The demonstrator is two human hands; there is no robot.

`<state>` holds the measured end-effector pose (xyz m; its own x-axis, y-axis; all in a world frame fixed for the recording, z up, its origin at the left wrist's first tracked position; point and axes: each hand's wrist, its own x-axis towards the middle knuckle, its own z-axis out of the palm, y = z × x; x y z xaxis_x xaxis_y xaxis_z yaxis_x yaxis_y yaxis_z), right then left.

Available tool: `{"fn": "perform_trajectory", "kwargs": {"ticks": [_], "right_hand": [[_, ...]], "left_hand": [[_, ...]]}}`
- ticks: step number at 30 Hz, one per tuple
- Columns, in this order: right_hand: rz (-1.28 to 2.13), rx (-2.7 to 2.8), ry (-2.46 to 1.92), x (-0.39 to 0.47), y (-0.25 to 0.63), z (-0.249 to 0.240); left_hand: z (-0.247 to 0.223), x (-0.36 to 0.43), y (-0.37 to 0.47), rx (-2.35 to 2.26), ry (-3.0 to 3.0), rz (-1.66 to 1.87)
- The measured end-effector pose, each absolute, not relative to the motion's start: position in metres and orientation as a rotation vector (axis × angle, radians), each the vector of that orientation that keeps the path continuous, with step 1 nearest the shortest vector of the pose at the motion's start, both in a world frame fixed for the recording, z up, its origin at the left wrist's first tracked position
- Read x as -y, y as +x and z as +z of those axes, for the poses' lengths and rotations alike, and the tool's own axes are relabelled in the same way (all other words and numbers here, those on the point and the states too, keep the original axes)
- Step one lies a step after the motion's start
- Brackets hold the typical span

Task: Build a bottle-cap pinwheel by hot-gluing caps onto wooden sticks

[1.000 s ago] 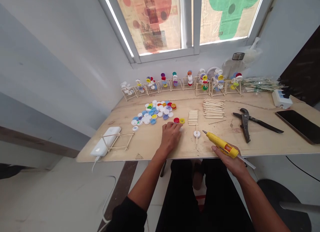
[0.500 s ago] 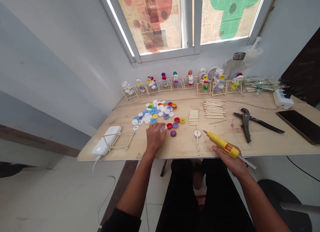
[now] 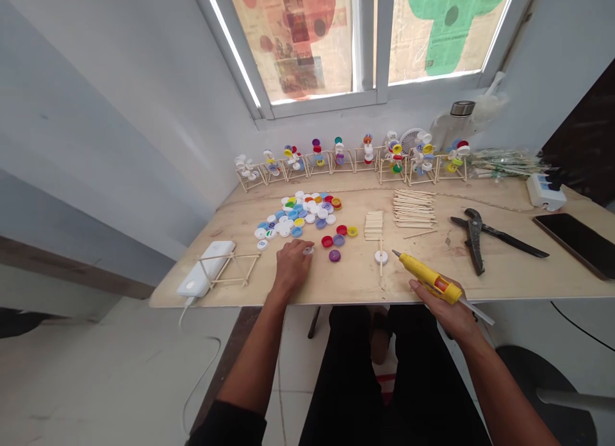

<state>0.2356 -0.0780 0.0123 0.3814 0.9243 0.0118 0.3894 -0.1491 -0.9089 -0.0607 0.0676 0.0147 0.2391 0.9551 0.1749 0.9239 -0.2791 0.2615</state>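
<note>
My left hand (image 3: 293, 264) is closed on a white bottle cap (image 3: 309, 250), pinched between thumb and fingers just above the table. Right of it lie several loose caps, among them a purple cap (image 3: 334, 256) and a yellow cap (image 3: 352, 231). Behind the hand spreads a pile of mixed caps (image 3: 298, 213). My right hand (image 3: 444, 305) grips a yellow hot glue gun (image 3: 428, 278), its nozzle pointing left. Near the nozzle, a white cap (image 3: 381, 257) lies flat with a thin wooden stick (image 3: 381, 266) across it.
Short sticks (image 3: 373, 225) and longer sticks (image 3: 414, 209) lie in stacks. Pliers (image 3: 475, 241), a phone (image 3: 579, 244) and a power strip (image 3: 545, 191) are at right. A stick frame (image 3: 235, 270) touches a white power bank (image 3: 206, 268) at left. Cap-and-stick models (image 3: 339, 157) line the back.
My left hand has drawn slightly left, taking the white cap away from the red cap beside it. My right hand holds the glue gun almost still.
</note>
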Motion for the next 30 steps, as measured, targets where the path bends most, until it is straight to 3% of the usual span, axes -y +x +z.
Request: {"fn": "perform_trajectory", "kwargs": {"ticks": [30], "right_hand": [[0.756, 1.238, -1.65, 0.081, 0.235, 0.015]], "left_hand": [[0.017, -0.071, -0.012, -1.853, 2.351, 0.612]]}}
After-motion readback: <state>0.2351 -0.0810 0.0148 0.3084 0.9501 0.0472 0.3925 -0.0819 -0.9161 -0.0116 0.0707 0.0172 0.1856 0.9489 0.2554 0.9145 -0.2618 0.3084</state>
